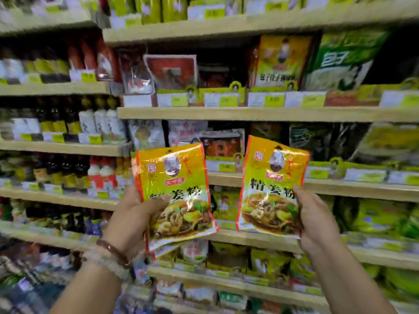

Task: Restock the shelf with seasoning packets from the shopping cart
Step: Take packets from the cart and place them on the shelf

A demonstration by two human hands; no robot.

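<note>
While the left hand point(138, 214) grips a small stack of yellow seasoning packets point(174, 191) at lower centre of the frame, its thumb lies across the front of the top packet and its fingers curl behind; a second packet's edge shows just beneath the first at the bottom. The stack stands roughly upright, long axis vertical, top leaning slightly to the left, printed face toward the camera. A beaded bracelet point(113, 250) circles the left wrist.

To the right, the right hand point(315, 220) pinches a single yellow packet point(272, 189) by its lower right edge, thumb on the front near the printed characters. This packet also stands on its long axis, top tilted a little to the right, face toward the camera. A narrow gap separates the two packets, so they do not touch.

Both are held in open air in front of the wooden shelves point(260, 114), near the shelf edge at mid-height. Behind them, rows of red, yellow and green pouches point(283, 60) fill the right side of the frame, and dark bottles point(56, 123) line the shelves at left. Much of the background is blurred.
</note>
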